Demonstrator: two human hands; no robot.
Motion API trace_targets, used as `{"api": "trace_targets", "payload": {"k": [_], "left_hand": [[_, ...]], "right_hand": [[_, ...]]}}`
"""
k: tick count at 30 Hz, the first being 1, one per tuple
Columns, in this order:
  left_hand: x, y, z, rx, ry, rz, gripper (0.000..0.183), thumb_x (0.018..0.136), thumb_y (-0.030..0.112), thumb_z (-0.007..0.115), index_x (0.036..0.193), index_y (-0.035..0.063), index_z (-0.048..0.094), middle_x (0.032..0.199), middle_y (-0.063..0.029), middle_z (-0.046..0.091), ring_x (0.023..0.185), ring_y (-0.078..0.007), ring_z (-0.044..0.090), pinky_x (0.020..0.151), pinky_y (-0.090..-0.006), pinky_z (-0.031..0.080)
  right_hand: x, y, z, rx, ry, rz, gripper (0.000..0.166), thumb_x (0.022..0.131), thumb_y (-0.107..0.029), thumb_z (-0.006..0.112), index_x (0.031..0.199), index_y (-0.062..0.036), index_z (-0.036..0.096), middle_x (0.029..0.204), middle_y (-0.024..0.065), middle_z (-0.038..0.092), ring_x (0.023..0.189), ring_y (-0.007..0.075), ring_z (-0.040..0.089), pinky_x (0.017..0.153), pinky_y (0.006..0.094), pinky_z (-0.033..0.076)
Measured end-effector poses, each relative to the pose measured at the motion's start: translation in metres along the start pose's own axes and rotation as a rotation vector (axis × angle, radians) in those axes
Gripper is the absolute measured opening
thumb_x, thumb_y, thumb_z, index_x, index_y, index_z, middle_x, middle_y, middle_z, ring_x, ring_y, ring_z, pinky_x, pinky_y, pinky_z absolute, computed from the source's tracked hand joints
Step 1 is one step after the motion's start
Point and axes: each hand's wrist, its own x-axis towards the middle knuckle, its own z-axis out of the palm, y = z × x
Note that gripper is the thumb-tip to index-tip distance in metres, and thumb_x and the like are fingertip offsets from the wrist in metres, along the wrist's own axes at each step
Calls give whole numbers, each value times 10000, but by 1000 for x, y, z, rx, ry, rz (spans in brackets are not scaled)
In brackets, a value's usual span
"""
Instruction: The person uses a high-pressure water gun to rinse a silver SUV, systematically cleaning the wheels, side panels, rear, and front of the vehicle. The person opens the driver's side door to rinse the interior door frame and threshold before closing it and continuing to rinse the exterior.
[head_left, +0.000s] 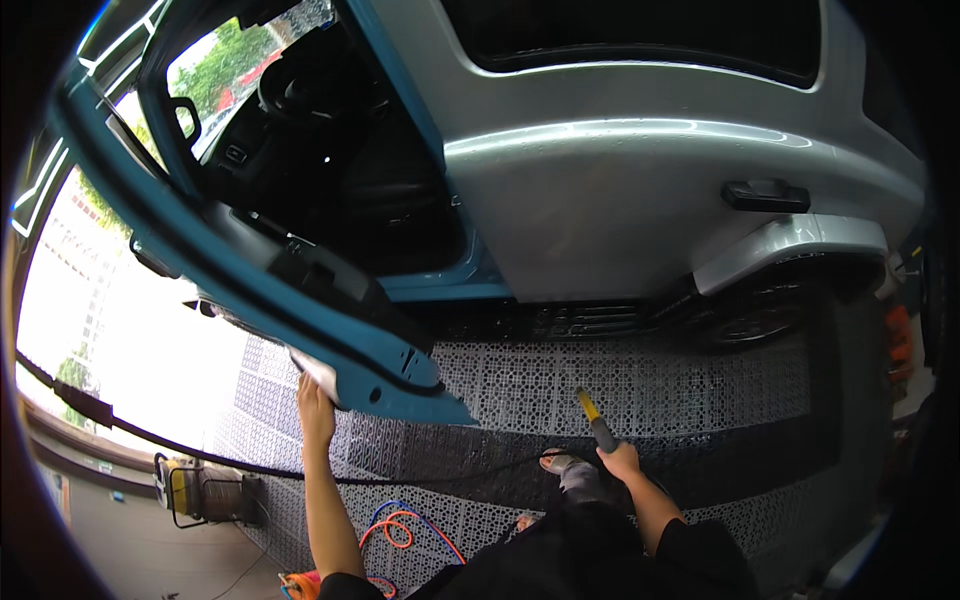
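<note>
My left hand (316, 412) is at the outer edge of the open front door (262, 315) of a vehicle, touching or gripping its silver panel near the rear end; the fingers are partly hidden behind it. The door's inner frame is blue. My right hand (621, 459) is closed around the dark grip of a spray wand with a yellow section (589, 405), pointed up and slightly left over the floor grating. Right of the open doorway, the vehicle's silver side panel (585, 225) carries water drops and a black door handle (765, 196).
A black hose (225, 459) crosses from the left toward my legs. A yellow and black machine on a frame (202, 491) stands at lower left. Orange and blue hoses (409, 514) lie coiled on the perforated floor tiles (525, 382). A rear wheel (750, 326) sits at right.
</note>
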Motion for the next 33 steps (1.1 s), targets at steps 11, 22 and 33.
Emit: {"api": "trace_targets", "payload": {"k": [11,22,33], "left_hand": [[-202,-28,-164,-897,655,-397,521,1065,398,413,1406,11,487,1371,-115,559,1300,-235,485,1138,-404,354],[-162,-79,-194,65,1406,-590,640,1101,420,379,1193,-186,562,1200,-282,611,1055,-316,570,1000,-400,442],[-173,-97,-204,329,1343,-556,697,1104,477,351,1056,-169,607,996,-225,671,859,-260,574,836,-366,494]], "right_hand": [[24,-158,-8,225,-85,-161,347,823,-289,755,746,44,696,598,137,662,593,291,695,605,429,538],[71,-287,47,211,-227,-396,362,779,-326,751,832,30,718,704,168,704,704,277,725,669,415,543],[112,-458,117,219,-431,-469,370,776,-316,763,795,49,711,642,147,676,583,250,694,597,396,538]]}}
